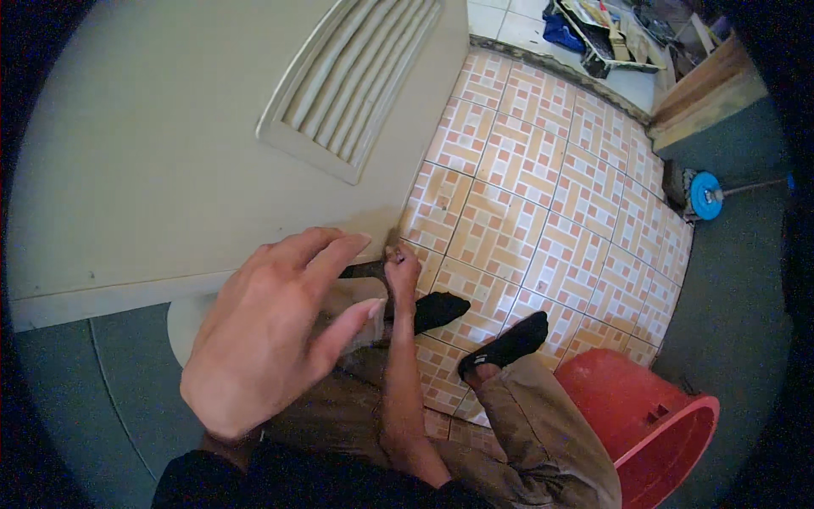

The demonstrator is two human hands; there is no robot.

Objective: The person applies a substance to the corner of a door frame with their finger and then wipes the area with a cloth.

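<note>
Two hands are kept at the cream door's [170, 144] lower corner: the left hand [263, 331] is spread open, the right hand [401, 267] is pinched there, best held steady.

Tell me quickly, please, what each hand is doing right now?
Left hand: open, fingers spread, holding nothing.
Right hand: at the door's bottom corner; grip cannot be told.

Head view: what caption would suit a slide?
Left hand spread near a cream louvred door; right hand at its bottom corner.
</note>
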